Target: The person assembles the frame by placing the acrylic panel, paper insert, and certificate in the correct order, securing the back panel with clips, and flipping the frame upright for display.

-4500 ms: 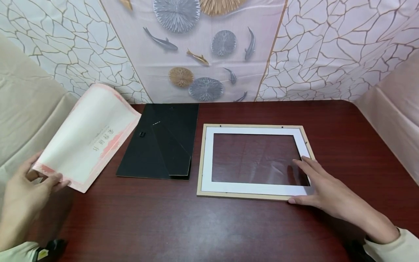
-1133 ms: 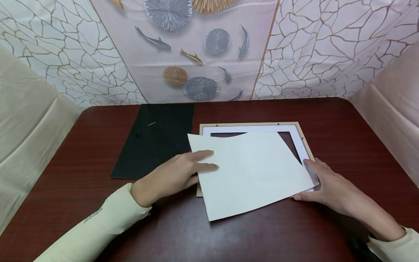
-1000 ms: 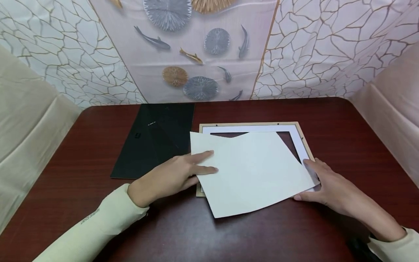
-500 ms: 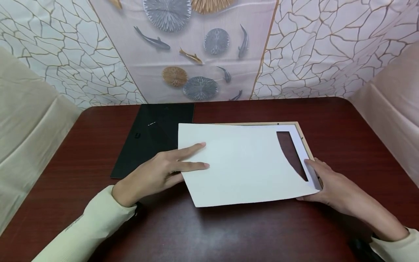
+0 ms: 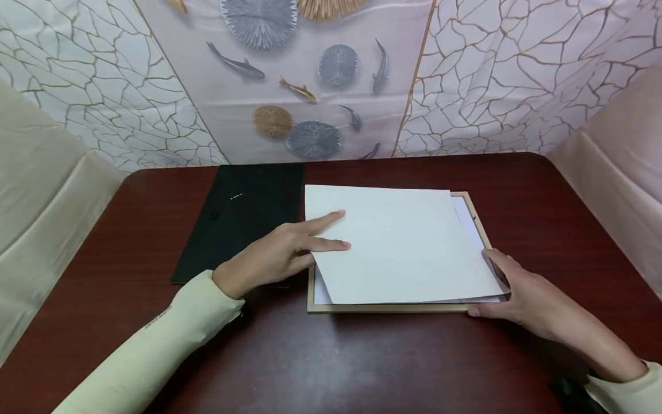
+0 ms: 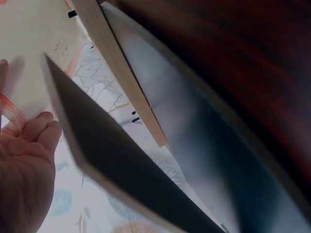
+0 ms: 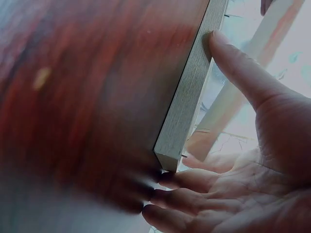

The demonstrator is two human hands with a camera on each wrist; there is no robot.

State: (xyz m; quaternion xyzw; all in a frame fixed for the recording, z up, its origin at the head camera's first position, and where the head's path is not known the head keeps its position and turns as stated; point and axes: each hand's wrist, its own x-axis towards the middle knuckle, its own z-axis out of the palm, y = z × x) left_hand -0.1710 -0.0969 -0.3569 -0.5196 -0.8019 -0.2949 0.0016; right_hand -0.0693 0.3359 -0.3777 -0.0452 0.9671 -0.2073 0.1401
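A white sheet of paper (image 5: 403,247), blank side up, lies on a light wooden picture frame (image 5: 388,309) with a white mat, covering nearly all of its opening. My left hand (image 5: 331,233) rests on the sheet's left edge with straight fingers. My right hand (image 5: 499,287) touches the frame's near right corner, thumb along the front edge. In the right wrist view the thumb (image 7: 238,68) presses the frame's side (image 7: 189,107). The left wrist view shows my left hand (image 6: 24,165) beside the sheet (image 6: 29,48) and the frame's edge (image 6: 121,82).
A black backing board (image 5: 243,213) with a stand flap lies flat just left of the frame. The dark red table (image 5: 320,362) has rounded far corners. Patterned cloth walls (image 5: 517,75) close in the back and both sides.
The sheet came from my left hand at the table's left onto the frame, blank side up. Over the last second it swung square and slid up, covering the opening.
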